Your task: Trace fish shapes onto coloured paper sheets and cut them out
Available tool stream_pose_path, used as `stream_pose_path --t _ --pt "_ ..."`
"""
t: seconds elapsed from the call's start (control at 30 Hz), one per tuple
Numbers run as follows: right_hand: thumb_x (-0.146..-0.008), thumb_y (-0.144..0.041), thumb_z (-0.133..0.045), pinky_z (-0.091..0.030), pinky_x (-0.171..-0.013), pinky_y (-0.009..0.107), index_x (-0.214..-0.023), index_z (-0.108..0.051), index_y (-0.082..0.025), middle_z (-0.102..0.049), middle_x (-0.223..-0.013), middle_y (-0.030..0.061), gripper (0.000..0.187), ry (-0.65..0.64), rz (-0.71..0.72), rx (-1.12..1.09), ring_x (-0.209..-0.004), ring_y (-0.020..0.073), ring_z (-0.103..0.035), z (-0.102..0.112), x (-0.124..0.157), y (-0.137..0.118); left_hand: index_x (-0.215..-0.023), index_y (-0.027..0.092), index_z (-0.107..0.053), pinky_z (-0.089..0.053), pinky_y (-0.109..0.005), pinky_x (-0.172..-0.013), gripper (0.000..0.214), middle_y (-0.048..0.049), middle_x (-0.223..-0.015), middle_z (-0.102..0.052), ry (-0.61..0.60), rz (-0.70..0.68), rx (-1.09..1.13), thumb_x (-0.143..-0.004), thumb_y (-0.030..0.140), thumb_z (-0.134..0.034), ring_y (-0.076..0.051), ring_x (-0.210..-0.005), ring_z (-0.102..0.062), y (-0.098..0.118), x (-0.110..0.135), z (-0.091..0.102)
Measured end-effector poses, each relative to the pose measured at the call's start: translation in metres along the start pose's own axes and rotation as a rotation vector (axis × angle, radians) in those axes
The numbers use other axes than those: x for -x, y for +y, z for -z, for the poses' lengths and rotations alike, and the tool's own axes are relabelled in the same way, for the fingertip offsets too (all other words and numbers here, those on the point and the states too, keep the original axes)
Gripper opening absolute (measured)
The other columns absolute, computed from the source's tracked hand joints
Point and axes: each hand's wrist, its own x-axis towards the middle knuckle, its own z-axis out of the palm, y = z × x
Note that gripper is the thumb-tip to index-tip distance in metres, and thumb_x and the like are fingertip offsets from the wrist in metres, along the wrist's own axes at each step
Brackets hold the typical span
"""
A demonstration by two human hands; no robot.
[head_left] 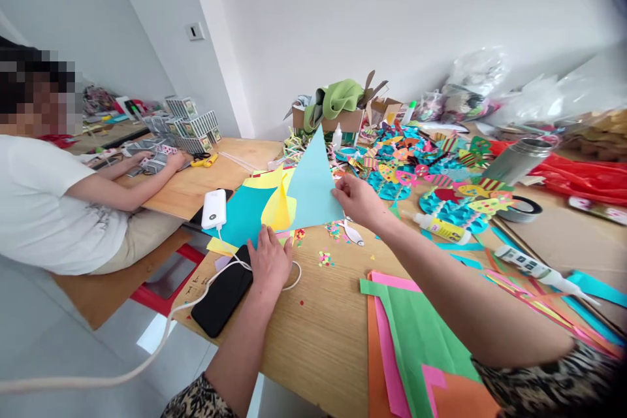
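Observation:
My right hand (361, 201) pinches the right edge of a light blue sheet of paper (316, 186), which stands raised with one corner pointing up. My left hand (271, 258) lies with outstretched fingers at the lower edge of a folded yellow paper (279, 206), over a white cable. Beneath these papers spreads a darker teal sheet (245, 212). A black phone (223, 294) is beside my left wrist, and a white power bank (214, 209) rests on the teal sheet's left side. Below my right hand lie a small white fish-shaped tool (353, 233) and scattered paper bits (324, 259).
Stacked green paper (416, 326) and other coloured sheets lie front right. Glue bottles (443, 228), a tape roll (522, 209), a metal flask (519, 160) and paper fish crafts (455, 199) crowd the right. A cardboard box (328, 121) stands behind. A co-worker (44, 202) sits left, handling small boxes.

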Motion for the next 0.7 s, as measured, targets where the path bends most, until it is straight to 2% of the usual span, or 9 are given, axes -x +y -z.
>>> stream_pose_path --t 0.07,0.13,0.23,0.27,0.3,0.37,0.47,0.6,0.7 --pt "-0.082 -0.027 -0.052 -0.033 -0.050 0.023 -0.075 -0.044 -0.021 -0.049 -0.058 -0.0042 0.011 0.022 0.039 -0.072 -0.051 0.0112 -0.047 0.026 0.021 0.004 -0.130 -0.003 -0.051 -0.034 -0.060 -0.103 0.053 -0.0296 -0.140 -0.043 0.024 -0.023 0.045 -0.095 0.036 -0.040 -0.039 -0.129 -0.045 -0.001 0.002 0.005" --pt "-0.083 -0.034 -0.053 -0.031 -0.046 0.023 -0.078 -0.044 -0.022 -0.047 -0.055 -0.0059 0.016 0.012 0.001 -0.167 -0.046 0.0103 -0.045 0.050 0.047 0.011 -0.125 0.000 -0.056 -0.034 -0.058 -0.104 0.047 -0.0290 -0.140 -0.044 0.068 -0.077 0.165 -0.092 0.030 -0.043 -0.040 -0.131 -0.041 0.001 0.004 0.014" --pt "-0.081 -0.044 -0.058 -0.029 -0.042 0.021 -0.080 -0.044 -0.022 -0.044 -0.052 -0.0085 0.026 0.005 -0.091 -0.290 -0.040 0.0078 -0.041 0.080 0.090 0.022 -0.116 0.007 -0.063 -0.036 -0.051 -0.107 0.041 -0.0229 -0.133 -0.054 0.143 -0.191 0.581 -0.092 0.033 -0.044 -0.034 -0.129 -0.045 0.011 0.010 0.033" --pt "-0.081 -0.046 -0.059 -0.028 -0.041 0.021 -0.080 -0.044 -0.022 -0.043 -0.051 -0.0091 0.029 0.002 -0.121 -0.319 -0.040 0.0072 -0.039 0.088 0.104 0.026 -0.116 0.010 -0.063 -0.038 -0.048 -0.106 0.041 -0.0200 -0.128 -0.058 0.119 -0.202 0.761 -0.092 0.037 -0.045 -0.031 -0.126 -0.049 0.017 0.013 0.040" --pt "-0.080 -0.048 -0.060 -0.027 -0.040 0.020 -0.081 -0.044 -0.022 -0.041 -0.051 -0.0096 0.031 -0.003 -0.153 -0.343 -0.039 0.0066 -0.038 0.095 0.117 0.029 -0.116 0.011 -0.062 -0.040 -0.046 -0.105 0.041 -0.0176 -0.124 -0.061 0.055 -0.195 0.954 -0.092 0.041 -0.046 -0.029 -0.121 -0.053 0.024 0.015 0.046" --pt "-0.079 -0.051 -0.061 -0.024 -0.039 0.019 -0.081 -0.045 -0.021 -0.039 -0.050 -0.0100 0.034 -0.018 -0.216 -0.365 -0.040 0.0059 -0.036 0.106 0.140 0.036 -0.119 0.015 -0.061 -0.045 -0.043 -0.100 0.045 -0.0140 -0.122 -0.063 -0.174 -0.100 1.324 -0.092 0.047 -0.048 -0.025 -0.114 -0.059 0.040 0.019 0.056" --pt "-0.077 -0.055 -0.063 -0.022 -0.039 0.019 -0.082 -0.047 -0.021 -0.035 -0.050 -0.0103 0.038 -0.032 -0.303 -0.363 -0.040 0.0054 -0.032 0.117 0.167 0.047 -0.120 0.012 -0.059 -0.053 -0.039 -0.085 0.056 -0.0150 -0.112 -0.067 -0.527 0.054 1.677 -0.087 0.057 -0.052 -0.025 -0.097 -0.067 0.067 0.025 0.067" --pt "-0.076 -0.059 -0.062 -0.021 -0.040 0.021 -0.083 -0.048 -0.022 -0.032 -0.049 -0.0103 0.040 -0.053 -0.384 -0.353 -0.041 0.0063 -0.029 0.125 0.189 0.058 -0.119 0.010 -0.058 -0.056 -0.032 -0.068 0.063 -0.0136 -0.096 -0.071 -0.828 0.087 1.835 -0.078 0.058 -0.064 -0.024 -0.082 -0.070 0.098 0.033 0.077" --pt "-0.076 -0.059 -0.061 -0.023 -0.042 0.022 -0.083 -0.052 -0.020 -0.040 -0.054 -0.0076 0.040 -0.149 -0.374 -0.319 -0.045 0.0069 -0.033 0.129 0.198 0.064 -0.113 0.012 -0.061 -0.054 -0.027 -0.058 0.058 -0.0093 -0.088 -0.072 -0.910 0.064 1.846 -0.072 0.051 -0.073 -0.020 -0.072 -0.069 0.114 0.040 0.080"
